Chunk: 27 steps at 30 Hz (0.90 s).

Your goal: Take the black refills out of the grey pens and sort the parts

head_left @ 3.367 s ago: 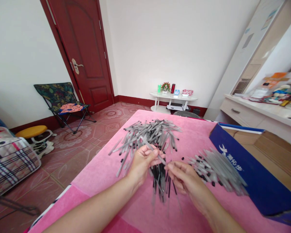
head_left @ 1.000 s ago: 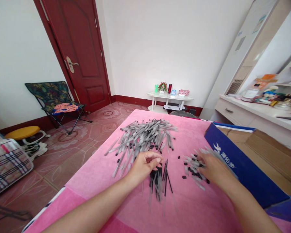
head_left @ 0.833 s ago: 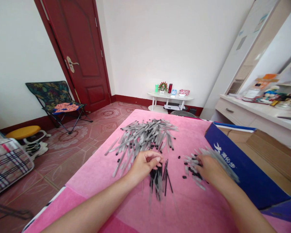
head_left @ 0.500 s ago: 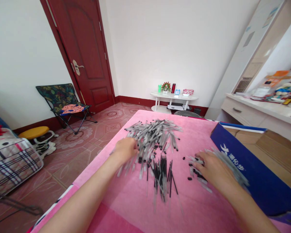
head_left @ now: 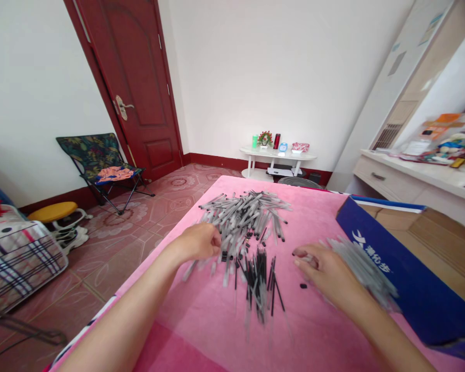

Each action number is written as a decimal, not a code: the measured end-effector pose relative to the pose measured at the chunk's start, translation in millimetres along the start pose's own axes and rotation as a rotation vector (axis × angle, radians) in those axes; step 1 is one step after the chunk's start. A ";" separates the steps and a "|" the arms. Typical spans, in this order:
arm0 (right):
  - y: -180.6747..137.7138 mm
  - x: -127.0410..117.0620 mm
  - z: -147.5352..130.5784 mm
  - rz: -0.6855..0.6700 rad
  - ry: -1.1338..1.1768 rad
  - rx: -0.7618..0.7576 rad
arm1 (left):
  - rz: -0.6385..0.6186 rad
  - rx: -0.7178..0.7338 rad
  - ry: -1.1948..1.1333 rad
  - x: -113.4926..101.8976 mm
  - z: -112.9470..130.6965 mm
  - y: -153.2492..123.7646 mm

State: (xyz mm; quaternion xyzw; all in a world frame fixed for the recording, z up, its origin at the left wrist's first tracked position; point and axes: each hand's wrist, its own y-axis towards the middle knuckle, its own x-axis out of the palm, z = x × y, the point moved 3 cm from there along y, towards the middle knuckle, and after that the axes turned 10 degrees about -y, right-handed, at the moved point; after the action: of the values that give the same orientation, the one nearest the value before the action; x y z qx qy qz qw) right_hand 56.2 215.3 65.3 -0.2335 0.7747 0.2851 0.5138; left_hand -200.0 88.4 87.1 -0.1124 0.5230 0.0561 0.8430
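Observation:
My left hand is closed, its fingers curled in at the left edge of a heap of clear pen barrels with dark ends. Whatever lies inside those fingers is hidden. To the right, my right hand bends over the cloth, thumb and forefinger drawn together at a small black cap. Another black cap lies just below its thumb. Between the hands is a bundle of thin black pen refills. More clear barrels rest in a row beyond my right hand.
A blue cardboard box stands open along the right side of the pink-covered table. Behind it is a white cabinet with things on top. A low white table, a folding chair and a yellow stool stand farther off.
My right hand has shifted left, its fingertips now at the single black cap; the loose caps and clear pieces by it are now mostly hidden. My left hand's fingers look more curled.

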 end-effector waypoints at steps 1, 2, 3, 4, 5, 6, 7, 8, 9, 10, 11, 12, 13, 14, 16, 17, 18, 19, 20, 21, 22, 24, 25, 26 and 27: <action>-2.3 0.7 -8.9 -0.007 0.084 -0.016 | -0.010 0.073 -0.040 0.9 8.8 -3.0; -5.0 1.7 -18.3 -0.017 0.168 -0.031 | -0.014 0.148 -0.073 3.1 18.8 -6.3; -7.8 2.8 -27.7 -0.025 0.245 -0.041 | -0.008 0.215 -0.094 6.3 29.3 -9.8; -10.6 3.9 -36.7 -0.035 0.309 -0.051 | 0.010 0.280 -0.099 10.1 40.2 -13.3; -13.3 4.9 -44.9 -0.051 0.362 -0.062 | 0.027 0.349 -0.104 14.3 51.1 -16.8; -15.7 5.6 -52.1 -0.071 0.399 -0.077 | 0.047 0.414 -0.108 18.6 61.3 -20.2; -17.7 5.8 -57.9 -0.090 0.414 -0.099 | 0.060 0.472 -0.106 22.9 70.2 -23.1; -19.3 5.4 -62.3 -0.103 0.406 -0.124 | 0.077 0.513 -0.097 26.6 77.4 -25.4; -20.5 4.2 -65.1 -0.102 0.374 -0.148 | 0.096 0.542 -0.078 30.0 82.8 -27.0; -21.4 2.6 -66.5 -0.089 0.319 -0.166 | 0.114 0.560 -0.051 33.0 86.6 -27.8; -22.0 1.0 -66.8 -0.072 0.248 -0.176 | 0.133 0.567 -0.020 35.9 89.0 -28.0; -22.7 -0.2 -66.6 -0.061 0.169 -0.177 | 0.148 0.569 0.011 38.8 90.4 -27.8; -23.4 -0.7 -66.0 -0.063 0.094 -0.168 | 0.155 0.572 0.039 42.1 91.4 -27.4; -24.3 -0.5 -65.4 -0.076 0.026 -0.156 | 0.156 0.579 0.060 45.5 92.3 -26.9; -25.9 0.5 -64.5 -0.112 -0.091 -0.136 | 0.150 0.597 0.079 51.7 94.2 -25.8; -26.2 0.3 -63.8 -0.125 -0.139 -0.133 | 0.153 0.604 0.078 53.5 95.0 -25.2; -25.9 -0.9 -62.0 -0.127 -0.184 -0.127 | 0.161 0.605 0.072 53.7 95.1 -24.3; -24.5 -3.4 -58.6 -0.122 -0.226 -0.112 | 0.179 0.595 0.063 51.9 94.1 -23.0; -22.2 -7.5 -52.8 -0.112 -0.264 -0.086 | 0.207 0.569 0.055 47.8 91.3 -21.0; -19.0 -13.1 -44.0 -0.092 -0.298 -0.041 | 0.241 0.522 0.053 41.5 86.3 -18.3; -15.2 -20.0 -32.1 -0.068 -0.324 0.020 | 0.276 0.457 0.061 33.3 78.8 -15.2; -7.6 -36.1 0.6 0.009 -0.376 0.174 | 0.329 0.246 0.111 13.6 55.7 -8.2; -4.7 -43.6 20.2 0.039 -0.397 0.251 | 0.335 0.116 0.154 3.5 41.1 -5.4; -2.6 -49.4 40.4 0.051 -0.416 0.305 | 0.330 -0.021 0.199 -6.0 25.3 -3.4; -1.2 -53.7 60.3 0.062 -0.421 0.335 | 0.329 -0.167 0.244 -14.9 9.1 -2.7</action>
State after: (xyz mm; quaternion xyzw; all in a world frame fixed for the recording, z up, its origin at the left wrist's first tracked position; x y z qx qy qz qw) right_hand 116.5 259.2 96.3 -0.0569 0.6940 0.2107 0.6860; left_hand -198.2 88.4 104.7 -0.1008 0.6258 0.2220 0.7409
